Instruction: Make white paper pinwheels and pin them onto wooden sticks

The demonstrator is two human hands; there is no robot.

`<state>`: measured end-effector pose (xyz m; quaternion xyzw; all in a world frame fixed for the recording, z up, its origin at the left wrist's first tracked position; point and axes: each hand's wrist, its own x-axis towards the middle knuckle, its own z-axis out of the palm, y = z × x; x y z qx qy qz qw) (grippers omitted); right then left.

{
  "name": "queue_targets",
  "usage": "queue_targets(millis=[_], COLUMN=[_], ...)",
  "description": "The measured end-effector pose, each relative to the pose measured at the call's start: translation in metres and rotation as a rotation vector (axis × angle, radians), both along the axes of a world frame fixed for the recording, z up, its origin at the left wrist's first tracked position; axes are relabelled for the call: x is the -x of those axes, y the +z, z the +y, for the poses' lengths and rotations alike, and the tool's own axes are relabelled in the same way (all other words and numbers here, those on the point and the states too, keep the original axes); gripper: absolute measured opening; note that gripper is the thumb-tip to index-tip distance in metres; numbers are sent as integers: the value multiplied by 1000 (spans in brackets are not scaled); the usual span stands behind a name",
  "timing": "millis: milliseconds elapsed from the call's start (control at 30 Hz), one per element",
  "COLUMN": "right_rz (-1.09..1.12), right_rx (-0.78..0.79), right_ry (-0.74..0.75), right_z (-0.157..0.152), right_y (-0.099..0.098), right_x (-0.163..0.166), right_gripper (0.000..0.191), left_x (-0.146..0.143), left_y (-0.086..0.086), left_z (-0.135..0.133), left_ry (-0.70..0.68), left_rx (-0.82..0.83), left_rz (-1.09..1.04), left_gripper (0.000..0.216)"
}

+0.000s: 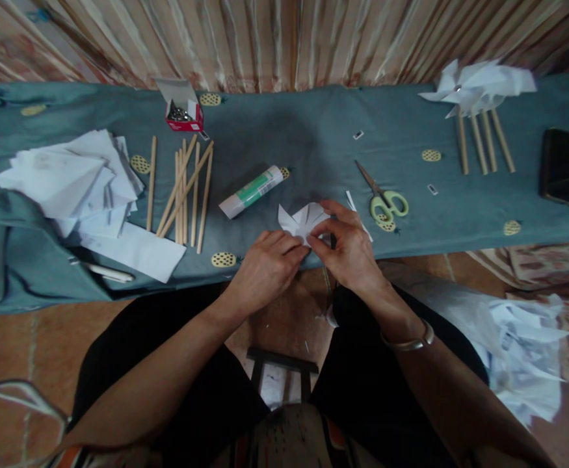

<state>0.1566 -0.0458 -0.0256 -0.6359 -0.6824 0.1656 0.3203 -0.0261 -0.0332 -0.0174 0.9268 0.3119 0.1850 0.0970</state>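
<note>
A white paper pinwheel (300,220), cut and partly folded, is between my hands at the near edge of the cloth-covered table. My left hand (270,263) is closed on its lower left side. With thumb and fingers, my right hand (345,244) pinches the paper at the middle and right. Just beyond it lies a green and white glue stick (252,191). To the right, scissors (382,195) with light green handles rest beside a thin paper strip (359,216). The parts of the paper under my fingers are hidden.
Several wooden sticks (195,195) lie left of the glue stick, near stacked paper (79,175). Behind them is a red box (185,119) of metal fasteners. At the far right are pinwheels (484,88) on sticks and a dark phone (563,166). A bag of paper scraps (523,357) sits below.
</note>
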Motion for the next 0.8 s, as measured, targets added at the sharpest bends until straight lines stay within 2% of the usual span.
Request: queue_targets(millis=[233, 800], right_rz=[65, 63], right_rx=[41, 46], right_ry=[-15, 16], right_z=[-1, -4], right_y=[-1, 1], right_x=[1, 1], right_gripper=[3, 3], left_x=[1, 0], left_y=[1, 1], left_z=[0, 0], left_ry=[-3, -10], left_rx=[-8, 9], left_rz=[7, 12], left_gripper=[21, 21])
